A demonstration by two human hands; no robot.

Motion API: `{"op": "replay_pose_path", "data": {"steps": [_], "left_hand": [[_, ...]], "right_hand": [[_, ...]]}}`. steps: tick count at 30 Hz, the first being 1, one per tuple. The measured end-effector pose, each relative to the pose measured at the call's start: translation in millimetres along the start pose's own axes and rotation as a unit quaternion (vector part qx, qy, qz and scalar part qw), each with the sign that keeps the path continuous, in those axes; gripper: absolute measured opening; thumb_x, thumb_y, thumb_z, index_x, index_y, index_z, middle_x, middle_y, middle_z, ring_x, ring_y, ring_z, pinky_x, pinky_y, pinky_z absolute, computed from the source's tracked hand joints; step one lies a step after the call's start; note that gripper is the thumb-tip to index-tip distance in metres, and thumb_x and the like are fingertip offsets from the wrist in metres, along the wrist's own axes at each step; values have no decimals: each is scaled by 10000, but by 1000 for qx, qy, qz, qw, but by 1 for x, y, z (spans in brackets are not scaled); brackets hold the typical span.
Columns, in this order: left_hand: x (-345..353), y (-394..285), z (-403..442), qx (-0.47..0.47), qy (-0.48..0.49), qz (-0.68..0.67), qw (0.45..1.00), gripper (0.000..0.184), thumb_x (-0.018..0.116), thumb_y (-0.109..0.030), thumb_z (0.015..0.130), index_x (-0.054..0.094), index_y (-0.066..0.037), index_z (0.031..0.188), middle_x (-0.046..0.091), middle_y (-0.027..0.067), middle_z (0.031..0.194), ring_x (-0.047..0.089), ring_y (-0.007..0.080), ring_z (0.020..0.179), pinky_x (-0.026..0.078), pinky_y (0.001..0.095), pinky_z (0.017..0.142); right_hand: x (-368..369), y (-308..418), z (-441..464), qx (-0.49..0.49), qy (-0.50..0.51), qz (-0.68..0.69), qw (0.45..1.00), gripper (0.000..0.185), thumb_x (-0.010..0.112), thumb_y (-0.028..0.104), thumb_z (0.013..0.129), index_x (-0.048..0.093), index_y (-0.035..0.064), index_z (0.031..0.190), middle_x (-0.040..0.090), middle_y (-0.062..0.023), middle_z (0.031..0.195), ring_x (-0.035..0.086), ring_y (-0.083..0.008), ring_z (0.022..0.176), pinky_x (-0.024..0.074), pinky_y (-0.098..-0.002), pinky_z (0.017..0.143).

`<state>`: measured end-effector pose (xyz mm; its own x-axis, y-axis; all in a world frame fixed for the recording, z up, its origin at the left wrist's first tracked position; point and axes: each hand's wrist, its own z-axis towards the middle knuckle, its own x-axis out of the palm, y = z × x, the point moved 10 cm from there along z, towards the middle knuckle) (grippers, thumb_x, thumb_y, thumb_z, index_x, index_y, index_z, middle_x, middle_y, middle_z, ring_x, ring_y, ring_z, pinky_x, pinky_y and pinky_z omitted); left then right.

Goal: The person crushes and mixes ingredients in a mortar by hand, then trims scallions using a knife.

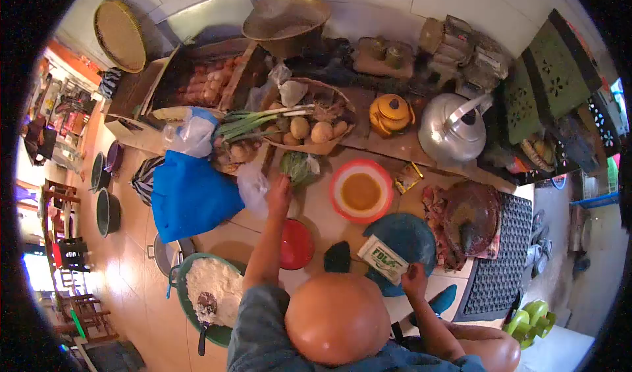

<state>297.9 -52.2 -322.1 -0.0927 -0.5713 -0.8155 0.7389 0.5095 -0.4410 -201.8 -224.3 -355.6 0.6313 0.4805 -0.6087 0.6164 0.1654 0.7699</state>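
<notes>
My left hand (279,191) reaches forward to a bundle of green leaves (297,168) in clear plastic; its fingers are too small to make out. My right hand (414,278) is closed at the corner of a white packet with green letters (383,259), which lies over a dark teal round lid (411,237). Between the hands is a red-rimmed bowl (361,191) with brownish liquid. A red bowl (296,243) sits below my left forearm. At the lower left, a green basin (192,311) holds white flour and a scoop.
Behind are a basket (345,99) of potatoes and spring onions, a yellow pot (391,114) and a metal kettle (453,127). A stone mortar (471,217) stands right, beside a black mat (500,260). A blue bag (191,197) lies left.
</notes>
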Motion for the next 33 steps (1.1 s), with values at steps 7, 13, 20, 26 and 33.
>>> {"op": "replay_pose_path", "data": {"steps": [7, 13, 20, 26, 33], "left_hand": [[-49, -55, 31, 11, -13, -123, 992, 232, 554, -15, 760, 550, -32, 992, 591, 163, 851, 578, 347, 767, 462, 388, 648], [-118, -115, 43, 37, -74, -130, 988, 74, 515, -30, 813, 523, -13, 884, 568, 159, 806, 565, 324, 725, 443, 374, 611], [-180, -83, 88, -140, -305, -235, 912, 149, 467, -141, 896, 486, -4, 840, 510, 77, 781, 470, 159, 735, 399, 289, 688], [-75, -21, 184, -235, -396, -399, 793, 161, 491, -158, 867, 434, -38, 776, 443, 30, 679, 416, 115, 639, 370, 272, 575], [5, -26, 224, -200, -164, -187, 948, 169, 596, -147, 757, 552, -17, 856, 600, 164, 753, 589, 287, 740, 451, 362, 637]], "right_hand": [[9, 0, -2, -25, -8, -46, 999, 288, 597, 65, 667, 485, 28, 929, 552, -98, 750, 562, -199, 673, 455, -312, 619], [16, 18, 5, -130, -22, -75, 988, 273, 584, 66, 660, 480, 37, 912, 517, -96, 730, 538, -204, 665, 446, -319, 622], [20, 23, 6, -75, 0, -25, 997, 208, 570, 70, 653, 490, 38, 843, 495, -80, 657, 510, -194, 582, 418, -303, 551], [17, 22, 6, -49, -25, -58, 997, 258, 599, 78, 644, 483, 42, 871, 532, -78, 692, 532, -158, 620, 439, -279, 578], [28, 11, 9, -13, 34, 53, 998, 291, 604, 60, 660, 502, 38, 932, 537, -80, 779, 543, -181, 717, 453, -321, 666]]}}
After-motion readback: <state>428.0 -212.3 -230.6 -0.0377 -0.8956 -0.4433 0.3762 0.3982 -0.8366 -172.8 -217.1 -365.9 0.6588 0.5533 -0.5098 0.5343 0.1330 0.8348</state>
